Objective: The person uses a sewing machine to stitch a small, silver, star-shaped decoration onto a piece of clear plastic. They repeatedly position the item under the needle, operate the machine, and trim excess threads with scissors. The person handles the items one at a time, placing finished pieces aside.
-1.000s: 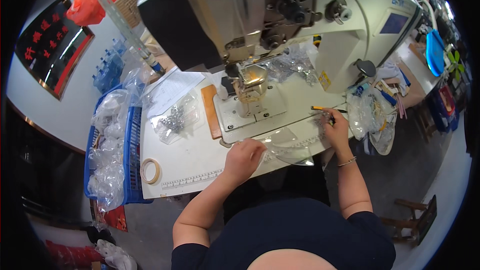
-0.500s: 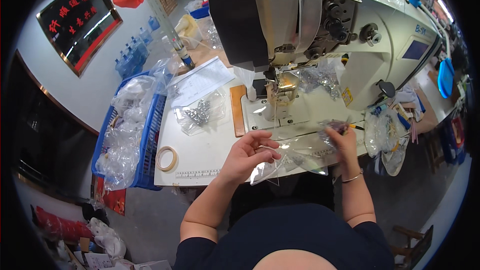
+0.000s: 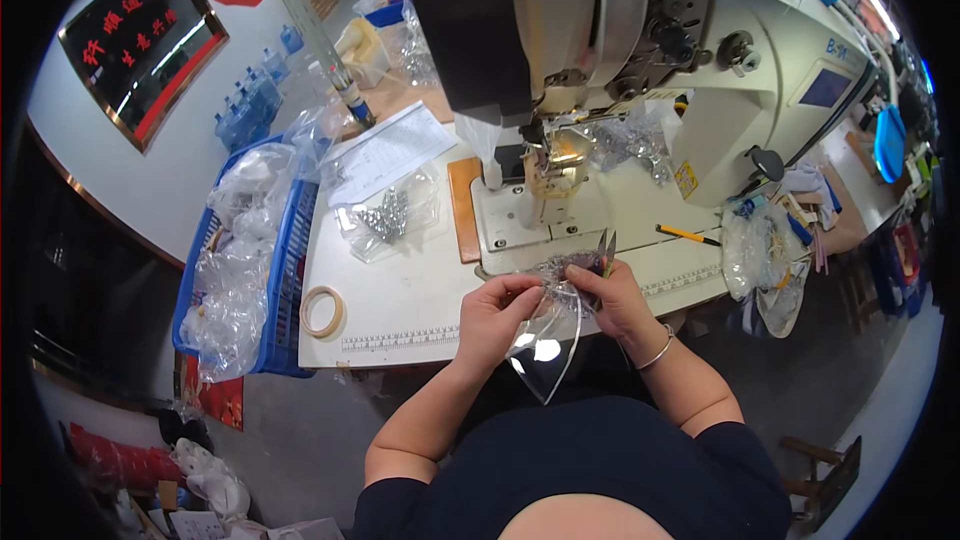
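Note:
In front of the sewing machine (image 3: 770, 70), my two hands meet at the table's front edge. My left hand (image 3: 492, 318) pinches the top of a clear plastic piece (image 3: 545, 352) with a pale edge strip, which hangs over the edge. My right hand (image 3: 622, 308) is closed around small thread snips (image 3: 608, 252), their blades pointing up. A crinkled, silvery-grey bundle (image 3: 556, 266) sits at its thumb, against the plastic; its kind I cannot make out. Behind the hands are the needle and presser foot (image 3: 548, 180).
A clear bag of small silvery parts (image 3: 385, 218), paper sheets (image 3: 395, 155) and a tape roll (image 3: 322, 312) lie left. A blue basket of plastic (image 3: 285, 315) stands beside the table. An orange pen (image 3: 686, 234) and a plastic bag (image 3: 765, 250) are at right.
My right hand has moved left from beside the pen to meet my left hand. Snip blades now show above it. My left hand has closed from loosely parted fingers into a pinch on the plastic.

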Available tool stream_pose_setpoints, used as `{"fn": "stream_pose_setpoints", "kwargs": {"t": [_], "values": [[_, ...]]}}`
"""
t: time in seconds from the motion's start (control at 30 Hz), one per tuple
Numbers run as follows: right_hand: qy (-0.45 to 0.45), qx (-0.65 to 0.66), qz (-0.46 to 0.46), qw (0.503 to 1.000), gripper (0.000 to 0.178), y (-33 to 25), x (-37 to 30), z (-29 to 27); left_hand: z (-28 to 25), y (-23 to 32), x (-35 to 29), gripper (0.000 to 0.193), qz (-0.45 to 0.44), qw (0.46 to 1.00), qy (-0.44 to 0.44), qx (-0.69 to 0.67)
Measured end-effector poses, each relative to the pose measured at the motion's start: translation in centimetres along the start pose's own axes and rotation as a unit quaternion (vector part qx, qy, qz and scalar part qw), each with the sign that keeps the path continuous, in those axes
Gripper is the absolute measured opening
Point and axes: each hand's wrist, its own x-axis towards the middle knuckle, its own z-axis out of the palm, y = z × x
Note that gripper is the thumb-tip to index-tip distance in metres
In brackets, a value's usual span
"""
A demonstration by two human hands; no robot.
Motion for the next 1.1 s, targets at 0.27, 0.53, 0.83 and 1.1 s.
{"fn": "stream_pose_setpoints", "kwargs": {"t": [0.27,0.53,0.83,1.1], "values": [[0.025,-0.129,-0.03,0.991,0.016,0.8,0.3,0.0,-0.2,-1.0,0.6,0.015,-0.057,0.997,0.026,0.055],[0.019,-0.069,0.018,0.997,0.013,1.0,0.3,-0.2,-0.4,-1.9,0.9,0.015,-0.079,0.995,0.051,-0.023],[0.018,-0.082,-0.008,0.996,0.014,1.5,0.4,-0.5,0.0,-2.5,0.9,0.011,-0.057,0.995,0.077,-0.018],[0.028,-0.054,0.015,0.998,0.015,2.3,0.3,-0.8,-0.1,-3.3,0.9,0.015,-0.053,0.995,0.085,-0.009]]}}
